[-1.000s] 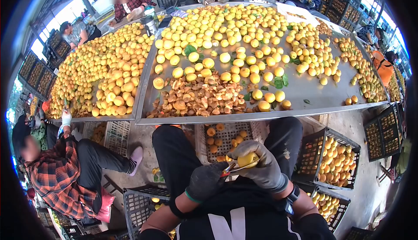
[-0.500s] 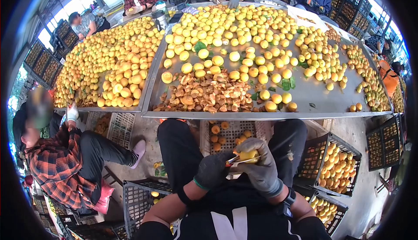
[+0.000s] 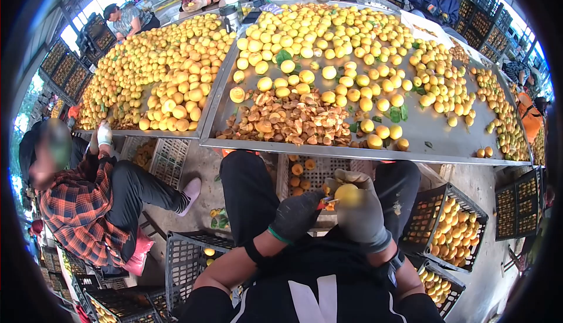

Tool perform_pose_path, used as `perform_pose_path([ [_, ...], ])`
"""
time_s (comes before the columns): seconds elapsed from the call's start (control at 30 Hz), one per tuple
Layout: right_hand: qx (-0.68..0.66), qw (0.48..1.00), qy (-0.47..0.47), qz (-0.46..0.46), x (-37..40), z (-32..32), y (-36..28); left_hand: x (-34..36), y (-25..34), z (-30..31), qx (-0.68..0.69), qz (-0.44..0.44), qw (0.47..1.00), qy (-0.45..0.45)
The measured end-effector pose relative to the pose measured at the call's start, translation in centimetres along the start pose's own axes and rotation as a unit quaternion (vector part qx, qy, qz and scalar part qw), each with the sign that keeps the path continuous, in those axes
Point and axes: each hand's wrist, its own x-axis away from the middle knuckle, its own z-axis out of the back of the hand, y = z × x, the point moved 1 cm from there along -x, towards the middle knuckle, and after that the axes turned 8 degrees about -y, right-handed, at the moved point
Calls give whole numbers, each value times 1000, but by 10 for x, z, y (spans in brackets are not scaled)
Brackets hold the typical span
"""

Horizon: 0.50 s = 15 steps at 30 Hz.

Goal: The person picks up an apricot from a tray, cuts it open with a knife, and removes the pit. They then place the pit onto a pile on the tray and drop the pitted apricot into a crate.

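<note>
Our dark-gloved left hand [image 3: 296, 216] grips a small red-handled tool [image 3: 322, 204] | our grey-gloved right hand [image 3: 359, 217] clasps a round yellow fruit [image 3: 346, 194] | heaped brown fruit pieces [image 3: 293, 119] at eleven o'clock

yellow fruit [image 3: 346, 194]: round, held in right hand [image 3: 360, 214] | red-handled tool [image 3: 322, 204]: gripped in left hand [image 3: 298, 214], mostly hidden

Close above the wearer's black top [image 3: 316, 288], the head camera faces forward and down. Its fisheye view spans the metal worktop [image 3: 454, 141], near edge to far.
</note>
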Motion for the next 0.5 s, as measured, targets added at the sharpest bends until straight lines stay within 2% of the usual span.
perform_pose_path([
  [0.1, 51, 997, -28, -44, 0, 17, 6, 0, -6, -1, 26, -26, 998, 47],
  [0.2, 76, 996, -55, -3, -2, 13, 7, 5, 4, -5, 37, -3, 999, -5],
  [0.27, -197, 978, -60, -32, -6, -3, 9, 4, 6, -7, 59, -5, 998, -4],
  [0.3, -198, 978, -63, -32, -7, -2, 11, 4, 5, -7, 82, -7, 997, -4],
  [0.43, 55, 997, -54, 13, -16, 13, 17, 0, -12, 3, 23, -3, 1000, 9],
  [0.5, 235, 970, -59, 16, -19, 27, 16, 5, -30, -19, 35, -41, 998, -30],
])
